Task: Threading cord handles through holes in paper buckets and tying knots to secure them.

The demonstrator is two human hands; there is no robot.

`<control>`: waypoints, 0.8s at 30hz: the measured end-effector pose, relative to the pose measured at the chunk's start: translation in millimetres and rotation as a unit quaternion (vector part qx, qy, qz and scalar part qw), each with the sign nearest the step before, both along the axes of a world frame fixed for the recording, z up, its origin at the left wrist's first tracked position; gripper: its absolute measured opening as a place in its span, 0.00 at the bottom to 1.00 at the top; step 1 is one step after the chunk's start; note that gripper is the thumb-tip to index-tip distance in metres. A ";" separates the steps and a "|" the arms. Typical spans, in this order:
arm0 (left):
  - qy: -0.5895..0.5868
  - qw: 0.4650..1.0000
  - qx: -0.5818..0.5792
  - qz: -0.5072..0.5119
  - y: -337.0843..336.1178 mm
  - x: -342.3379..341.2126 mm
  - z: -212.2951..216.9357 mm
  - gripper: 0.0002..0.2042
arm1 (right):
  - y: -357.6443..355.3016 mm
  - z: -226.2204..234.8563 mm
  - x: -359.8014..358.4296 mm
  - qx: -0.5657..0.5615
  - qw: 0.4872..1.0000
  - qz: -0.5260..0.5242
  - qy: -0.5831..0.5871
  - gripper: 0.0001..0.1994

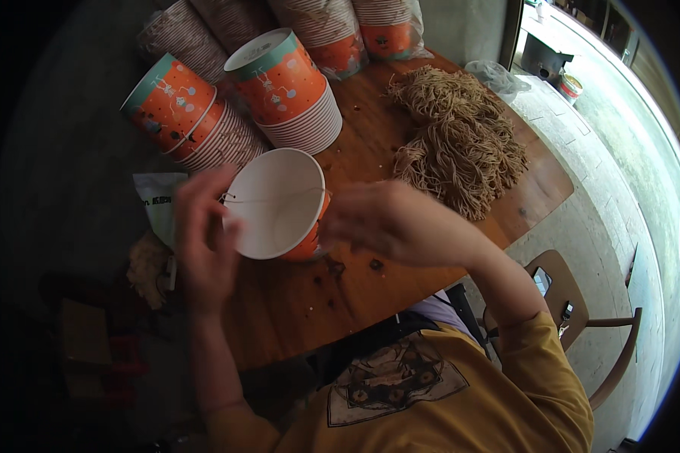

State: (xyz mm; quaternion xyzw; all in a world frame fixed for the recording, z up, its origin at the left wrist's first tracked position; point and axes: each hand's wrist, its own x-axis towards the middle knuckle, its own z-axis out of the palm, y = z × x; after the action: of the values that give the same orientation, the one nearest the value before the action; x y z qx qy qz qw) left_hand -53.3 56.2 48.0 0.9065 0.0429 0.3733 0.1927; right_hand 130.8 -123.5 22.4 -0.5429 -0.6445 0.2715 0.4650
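Observation:
A paper bucket (pixel 283 200), white inside and orange outside, stands tilted near the middle of the wooden table, its mouth facing me. A thin cord (pixel 279 198) runs across its mouth, with a small dark knot or loop at the left rim. Close beside that left rim is my left hand (pixel 204 230), slightly blurred, its thumb and fingers apart. My right hand (pixel 378 223) lies at the bucket's right side, palm turned toward it. Motion smears its fingers, and whether they hold the cord I cannot make out.
Stacks of orange-and-green buckets (pixel 283 79) crowd the table's far left, some in clear plastic. A heap of tan cords (pixel 461 143) lies on the far right of the table (pixel 279 325). A wooden chair (pixel 574 302) with a phone (pixel 542 281) stands right.

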 end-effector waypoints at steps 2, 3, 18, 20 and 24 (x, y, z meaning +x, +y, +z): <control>0.078 0.995 0.023 -0.052 -47.8 9.4 2.7 0.29 | 5.9 -6.8 -7.2 -0.008 0.990 0.001 -0.143 0.07; 0.106 0.992 0.031 -0.057 -62.6 7.3 2.9 0.34 | 8.3 -8.4 -13.8 -0.015 0.991 -0.001 -0.136 0.07; 0.024 0.986 0.080 -0.143 -72.9 22.3 -35.7 0.16 | 4.5 -15.8 -2.6 -0.022 0.993 0.006 -0.120 0.07; 0.029 0.989 0.049 -0.137 -76.9 24.5 -35.3 0.13 | 7.2 -25.7 -2.5 0.037 0.996 0.005 -0.086 0.09; 0.030 0.972 -0.176 -0.154 -74.4 22.7 -32.8 0.05 | 10.2 -35.1 2.8 0.144 0.989 0.033 0.010 0.11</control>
State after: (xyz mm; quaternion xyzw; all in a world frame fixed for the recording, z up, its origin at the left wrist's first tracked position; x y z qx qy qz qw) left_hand -30.7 -18.2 15.2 0.8647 -0.0260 0.2987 0.4030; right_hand 133.6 -113.4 -12.8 -0.4461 -0.6896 0.1966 0.5355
